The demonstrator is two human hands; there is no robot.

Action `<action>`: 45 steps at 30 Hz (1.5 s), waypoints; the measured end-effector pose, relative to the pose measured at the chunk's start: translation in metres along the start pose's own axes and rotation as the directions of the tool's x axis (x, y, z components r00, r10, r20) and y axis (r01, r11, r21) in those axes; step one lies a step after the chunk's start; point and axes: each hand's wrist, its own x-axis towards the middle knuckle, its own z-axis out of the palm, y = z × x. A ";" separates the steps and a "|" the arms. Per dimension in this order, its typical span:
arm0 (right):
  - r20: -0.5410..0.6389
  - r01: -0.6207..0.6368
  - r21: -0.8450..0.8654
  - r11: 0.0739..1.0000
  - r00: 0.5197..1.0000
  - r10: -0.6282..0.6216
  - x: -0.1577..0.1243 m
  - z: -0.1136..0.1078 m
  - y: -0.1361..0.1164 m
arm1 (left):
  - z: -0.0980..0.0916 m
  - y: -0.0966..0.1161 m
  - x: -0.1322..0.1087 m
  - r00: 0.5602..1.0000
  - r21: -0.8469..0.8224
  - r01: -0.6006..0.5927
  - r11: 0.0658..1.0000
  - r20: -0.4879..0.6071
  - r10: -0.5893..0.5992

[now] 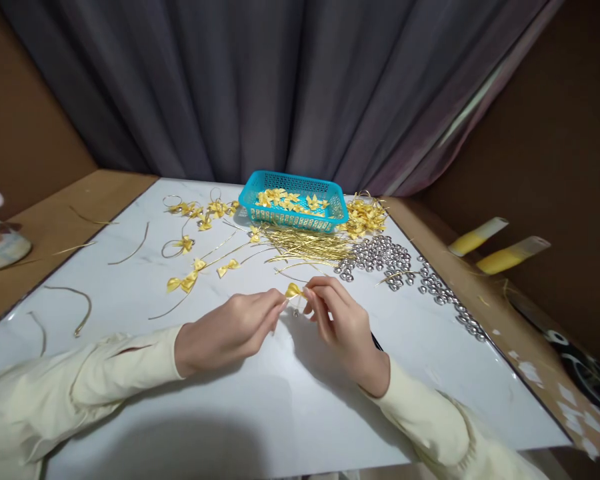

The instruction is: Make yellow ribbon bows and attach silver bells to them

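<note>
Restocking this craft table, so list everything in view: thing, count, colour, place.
turquoise plastic mesh basket: one, turquoise, far middle, bows inside
loose yellow ribbon bows: many, yellow, both sides of basket
thin gold cords: bundle, gold, before basket
round silver beads: many, silver, right side
yellow-and-white tubes: two, beyond right edge
white marbled tabletop: one, white, underneath
grey fabric curtain: one, grey, behind
small yellow ribbon bow: one, yellow, between both grips
left hand: one, cream sleeve, pinching bow
right hand: one, cream sleeve, pinching bow
</note>
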 end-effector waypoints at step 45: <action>0.356 -0.529 0.383 0.757 0.841 0.408 0.011 0.012 -0.005 | 0.038 -0.027 0.010 0.886 -0.920 0.325 0.219 0.215 -0.411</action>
